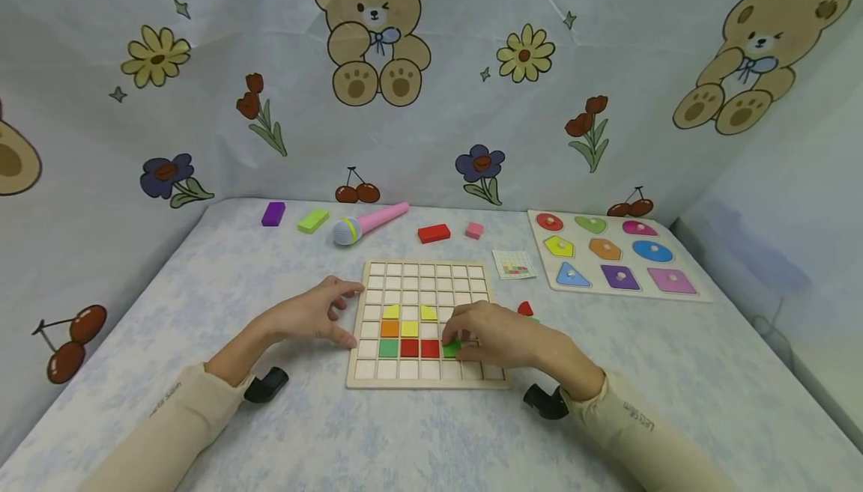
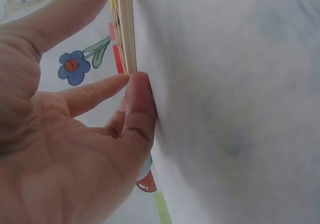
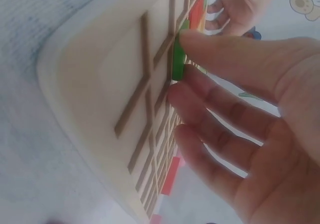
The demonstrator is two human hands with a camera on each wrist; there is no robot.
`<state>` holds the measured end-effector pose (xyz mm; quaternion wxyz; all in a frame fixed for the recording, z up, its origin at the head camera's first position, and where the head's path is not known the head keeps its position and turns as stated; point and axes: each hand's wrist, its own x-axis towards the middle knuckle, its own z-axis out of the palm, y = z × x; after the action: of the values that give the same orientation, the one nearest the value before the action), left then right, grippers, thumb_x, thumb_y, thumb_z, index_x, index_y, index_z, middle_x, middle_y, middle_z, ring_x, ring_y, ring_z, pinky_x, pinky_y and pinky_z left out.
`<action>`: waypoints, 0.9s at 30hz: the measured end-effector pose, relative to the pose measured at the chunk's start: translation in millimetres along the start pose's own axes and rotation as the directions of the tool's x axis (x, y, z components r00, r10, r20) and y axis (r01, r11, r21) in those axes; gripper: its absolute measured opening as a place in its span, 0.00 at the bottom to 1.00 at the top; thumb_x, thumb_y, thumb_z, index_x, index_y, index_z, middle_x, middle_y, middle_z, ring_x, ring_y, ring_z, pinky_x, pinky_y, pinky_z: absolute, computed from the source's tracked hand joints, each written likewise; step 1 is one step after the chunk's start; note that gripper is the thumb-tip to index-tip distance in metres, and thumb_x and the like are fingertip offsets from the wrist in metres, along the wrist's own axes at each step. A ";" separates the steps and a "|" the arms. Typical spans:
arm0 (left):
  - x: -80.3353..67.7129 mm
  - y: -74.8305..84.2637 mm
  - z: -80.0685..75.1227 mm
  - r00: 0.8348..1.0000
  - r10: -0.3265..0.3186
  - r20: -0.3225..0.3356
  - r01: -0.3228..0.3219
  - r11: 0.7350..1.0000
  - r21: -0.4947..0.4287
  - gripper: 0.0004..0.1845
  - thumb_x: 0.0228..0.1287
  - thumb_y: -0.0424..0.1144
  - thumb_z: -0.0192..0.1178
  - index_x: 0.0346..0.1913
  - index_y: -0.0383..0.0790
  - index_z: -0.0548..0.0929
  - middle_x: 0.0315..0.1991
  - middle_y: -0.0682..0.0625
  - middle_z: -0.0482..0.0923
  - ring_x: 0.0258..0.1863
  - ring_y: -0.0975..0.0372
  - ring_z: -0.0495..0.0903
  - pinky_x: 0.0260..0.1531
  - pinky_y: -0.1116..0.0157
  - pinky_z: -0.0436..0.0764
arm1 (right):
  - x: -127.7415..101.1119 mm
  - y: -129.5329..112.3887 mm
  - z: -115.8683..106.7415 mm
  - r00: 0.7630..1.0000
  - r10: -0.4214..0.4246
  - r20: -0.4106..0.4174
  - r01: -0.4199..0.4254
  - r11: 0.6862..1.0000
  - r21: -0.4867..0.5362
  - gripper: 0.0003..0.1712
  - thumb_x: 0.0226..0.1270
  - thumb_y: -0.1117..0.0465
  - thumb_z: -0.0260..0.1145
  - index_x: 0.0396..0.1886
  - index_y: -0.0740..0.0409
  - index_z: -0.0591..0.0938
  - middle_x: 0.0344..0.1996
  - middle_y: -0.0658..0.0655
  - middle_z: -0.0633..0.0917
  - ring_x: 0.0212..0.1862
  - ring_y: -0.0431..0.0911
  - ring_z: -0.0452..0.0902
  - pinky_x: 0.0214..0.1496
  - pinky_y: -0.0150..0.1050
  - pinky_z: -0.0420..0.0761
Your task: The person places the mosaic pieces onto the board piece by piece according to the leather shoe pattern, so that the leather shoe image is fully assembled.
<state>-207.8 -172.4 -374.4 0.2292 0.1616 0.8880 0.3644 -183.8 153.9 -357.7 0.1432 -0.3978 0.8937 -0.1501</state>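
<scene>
A pale wooden grid board (image 1: pixel 431 385) lies flat on the table. My right hand (image 1: pixel 499 333) pinches a green tile (image 3: pixel 179 56) between thumb and index finger, low on the grid, right of two red tiles (image 1: pixel 409 348). Left of those is a blue-green tile (image 1: pixel 388 348). Higher up sit an orange tile (image 1: pixel 389 329) and several yellow tiles (image 1: pixel 409 329). My left hand (image 1: pixel 306 320) touches the board's left edge with spread thumb and fingertips. In the left wrist view, straight fingers (image 2: pixel 100 94) meet the board's side.
Behind the board lie a toy microphone (image 1: pixel 371 223), a purple block (image 1: pixel 273 214), a lime block (image 1: pixel 313 221), a red block (image 1: pixel 434 234) and a pink block (image 1: pixel 475 231). To the right are a pattern card (image 1: pixel 515 265), a red piece (image 1: pixel 525 308) and a shape puzzle (image 1: pixel 634 289).
</scene>
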 end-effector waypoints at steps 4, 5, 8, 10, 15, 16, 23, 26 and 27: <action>-0.4 0.9 0.0 1.000 0.015 -0.006 -0.015 1.000 0.026 0.51 0.52 0.44 0.78 0.76 0.40 0.62 0.65 0.40 0.62 0.54 0.51 0.71 0.52 0.55 0.77 | 1.4 -1.9 1.1 1.000 -0.006 -0.028 0.007 1.000 0.023 0.08 0.66 0.62 0.72 0.44 0.50 0.88 0.42 0.44 0.85 0.39 0.37 0.77 0.44 0.30 0.80; -0.5 0.8 -0.2 1.000 0.020 -0.006 -0.020 0.999 0.031 0.50 0.52 0.44 0.78 0.76 0.39 0.62 0.65 0.40 0.62 0.54 0.51 0.71 0.52 0.55 0.77 | 1.9 -2.4 1.6 0.999 -0.008 -0.037 0.009 1.000 0.027 0.08 0.65 0.62 0.72 0.44 0.50 0.88 0.41 0.44 0.85 0.38 0.37 0.77 0.44 0.30 0.80; -0.5 0.5 -0.4 1.000 0.022 -0.009 -0.021 0.999 0.039 0.50 0.52 0.44 0.78 0.75 0.40 0.63 0.65 0.41 0.62 0.54 0.51 0.71 0.52 0.55 0.77 | 2.8 -3.2 2.6 0.998 -0.011 -0.058 0.013 0.999 0.039 0.08 0.64 0.62 0.73 0.43 0.51 0.88 0.41 0.44 0.85 0.38 0.37 0.76 0.44 0.30 0.80; -0.7 0.1 -0.7 1.000 0.027 -0.009 -0.027 0.999 0.044 0.50 0.52 0.44 0.78 0.75 0.40 0.63 0.65 0.41 0.62 0.53 0.52 0.71 0.51 0.55 0.77 | 3.0 -3.0 2.4 0.998 -0.010 -0.059 0.013 0.999 0.048 0.09 0.64 0.62 0.73 0.44 0.51 0.88 0.41 0.44 0.85 0.38 0.37 0.76 0.44 0.30 0.80; -1.2 -0.1 -1.5 0.999 0.036 -0.010 -0.035 0.998 0.055 0.50 0.52 0.44 0.78 0.75 0.39 0.63 0.65 0.41 0.62 0.53 0.52 0.71 0.51 0.55 0.77 | 1.8 -0.7 -1.0 0.999 -0.005 -0.035 0.007 0.998 0.061 0.10 0.66 0.64 0.70 0.46 0.52 0.88 0.42 0.45 0.85 0.38 0.38 0.77 0.43 0.31 0.79; -1.4 0.0 -1.7 0.999 0.037 -0.010 -0.037 0.998 0.059 0.50 0.52 0.45 0.78 0.75 0.39 0.63 0.65 0.41 0.62 0.53 0.52 0.71 0.51 0.55 0.77 | 1.6 -0.3 -1.6 1.000 -0.003 -0.030 0.005 0.998 0.057 0.10 0.66 0.65 0.70 0.46 0.51 0.88 0.41 0.44 0.85 0.38 0.37 0.77 0.43 0.31 0.79; -0.8 0.1 -1.5 0.999 0.042 -0.008 -0.041 0.995 0.090 0.49 0.53 0.45 0.78 0.75 0.38 0.63 0.64 0.40 0.63 0.53 0.51 0.73 0.52 0.54 0.77 | 0.3 1.7 -1.2 1.000 0.006 -0.011 -0.006 0.998 0.061 0.08 0.66 0.63 0.71 0.44 0.51 0.86 0.40 0.43 0.84 0.38 0.35 0.77 0.44 0.31 0.80; 0.1 0.3 0.6 0.999 0.045 -0.007 -0.045 0.995 0.088 0.49 0.53 0.45 0.78 0.75 0.38 0.64 0.63 0.40 0.64 0.53 0.51 0.73 0.52 0.54 0.78 | -5.0 3.5 -4.8 1.000 0.014 0.005 -0.014 0.998 0.058 0.09 0.66 0.62 0.71 0.46 0.51 0.86 0.42 0.44 0.85 0.39 0.35 0.78 0.46 0.33 0.81; 0.1 0.7 1.3 0.999 0.047 -0.008 -0.046 0.995 0.090 0.49 0.53 0.45 0.78 0.75 0.38 0.64 0.63 0.40 0.64 0.53 0.51 0.73 0.52 0.54 0.78 | -7.4 5.0 -7.2 1.000 0.017 0.010 -0.018 0.998 0.053 0.10 0.66 0.62 0.71 0.47 0.52 0.86 0.42 0.44 0.85 0.40 0.36 0.78 0.47 0.34 0.81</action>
<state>-207.1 -171.1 -374.8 0.2087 0.1907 0.9006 0.3302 -185.1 163.8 -352.0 0.1595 -0.3868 0.8921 -0.1706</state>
